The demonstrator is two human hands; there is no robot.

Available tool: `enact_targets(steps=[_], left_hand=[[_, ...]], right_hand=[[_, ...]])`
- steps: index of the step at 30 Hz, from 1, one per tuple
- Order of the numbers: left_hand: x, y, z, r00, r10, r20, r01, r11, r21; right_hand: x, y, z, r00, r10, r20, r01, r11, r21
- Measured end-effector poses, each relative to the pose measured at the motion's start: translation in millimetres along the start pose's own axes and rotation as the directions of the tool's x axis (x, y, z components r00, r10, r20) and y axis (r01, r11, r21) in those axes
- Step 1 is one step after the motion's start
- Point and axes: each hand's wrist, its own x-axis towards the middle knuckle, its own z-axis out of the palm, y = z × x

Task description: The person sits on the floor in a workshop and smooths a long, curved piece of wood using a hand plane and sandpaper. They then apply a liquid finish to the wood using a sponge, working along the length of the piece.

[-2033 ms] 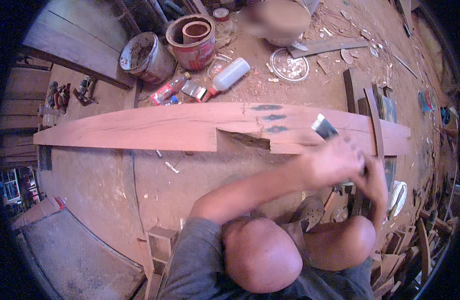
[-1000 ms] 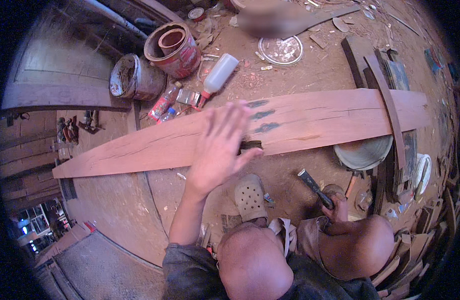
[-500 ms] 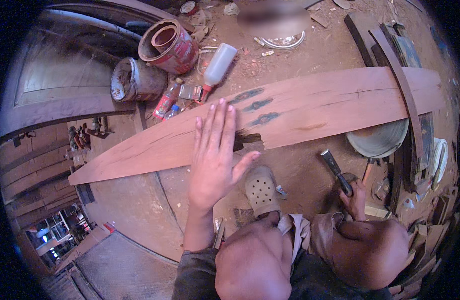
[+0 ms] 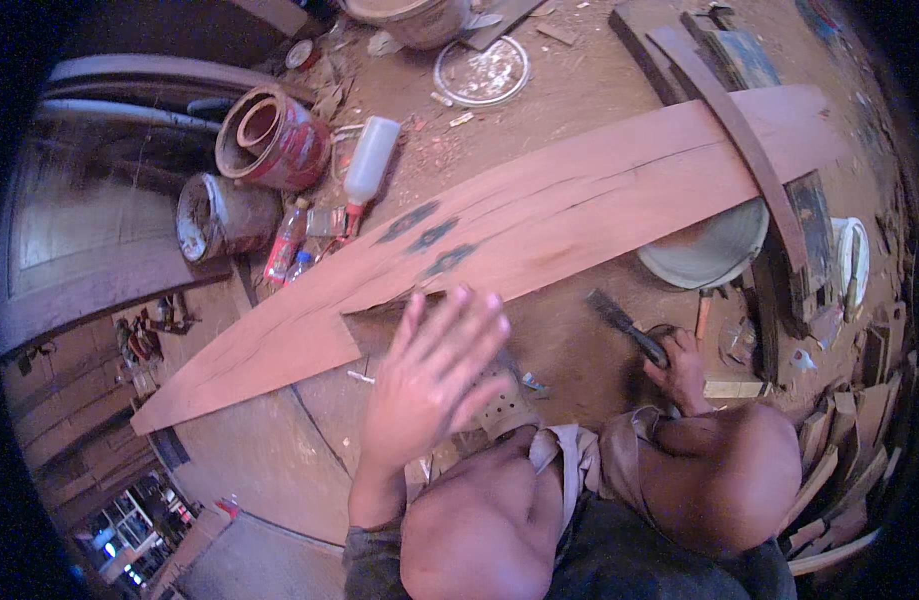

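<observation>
A long, tapered wooden board [image 4: 539, 220] stretches across the view, with dark cracks, several dark blue-grey patches [image 4: 426, 237] and a broken notch in its near edge. My left hand [image 4: 426, 375] is open, fingers apart and slightly blurred, overlapping the near edge beside the notch; whether it touches the wood I cannot tell. At the right, beside my knee, my right hand [image 4: 679, 372] is closed round the dark handle of a flat-bladed scraper [image 4: 619, 318]. Its blade points up and left, short of the board.
Beyond the board's left part stand a red paint can [image 4: 297, 150], a stained bucket [image 4: 229, 215], a white squeeze bottle [image 4: 372, 160] and a small red-labelled bottle [image 4: 286, 243]. A pale basin [image 4: 704, 250] sits partly under the board. A curved wooden strip [image 4: 744, 150] crosses its right end.
My left hand has come off the board's patched area toward its near edge. The view has shifted, and the notch shows more fully. My right hand still grips the scraper.
</observation>
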Motion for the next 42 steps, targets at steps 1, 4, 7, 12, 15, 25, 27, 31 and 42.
enact_targets(steps=[1, 4, 7, 12, 15, 25, 27, 31, 42], left_hand=[[0.1, 2.4, -3.1, 0.998, -0.015, -0.055, 0.012, 0.999, -0.049], [7.9, 2.9, -5.7, 0.961, -0.127, -0.245, 0.101, 0.988, -0.114], [41.9, 2.3, 3.8, 0.944, -0.258, -0.205, 0.257, 0.966, -0.028], [64.1, 64.7, 32.7, 0.916, 0.402, 0.015, -0.372, 0.861, -0.348], [79.2, 40.5, 26.2, 0.954, 0.248, -0.167, -0.283, 0.929, -0.238], [90.6, 50.0, 15.1, 0.939, 0.288, -0.189, -0.298, 0.954, -0.027], [102.0, 27.1, 16.1, 0.922, -0.158, -0.354, 0.169, 0.986, 0.000], [73.4, 55.6, 50.3, 0.823, 0.559, -0.100, -0.568, 0.809, -0.150], [41.4, -22.3, -2.9, 0.917, -0.304, -0.257, 0.341, 0.933, 0.112]], right_hand=[[0.9, 1.1, 2.0, 1.000, -0.026, 0.016, 0.027, 0.999, -0.038], [9.3, -5.3, 0.3, 0.993, -0.098, 0.067, 0.102, 0.992, -0.071], [11.6, -4.9, -1.5, 0.984, -0.156, 0.083, 0.166, 0.977, -0.131], [17.6, -14.3, 9.2, 0.996, -0.065, 0.065, 0.058, 0.993, 0.107], [17.6, -10.0, -2.6, 0.989, -0.021, 0.149, 0.009, 0.997, 0.078], [20.7, -0.5, 9.6, 0.967, -0.044, 0.250, 0.037, 0.999, 0.034], [22.8, -12.4, -5.2, 0.970, -0.042, 0.240, 0.045, 0.999, -0.005], [23.6, -18.3, 3.3, 0.968, -0.029, 0.248, 0.041, 0.998, -0.044], [86.0, -34.2, 41.2, 0.901, -0.364, 0.238, 0.400, 0.907, -0.128]])
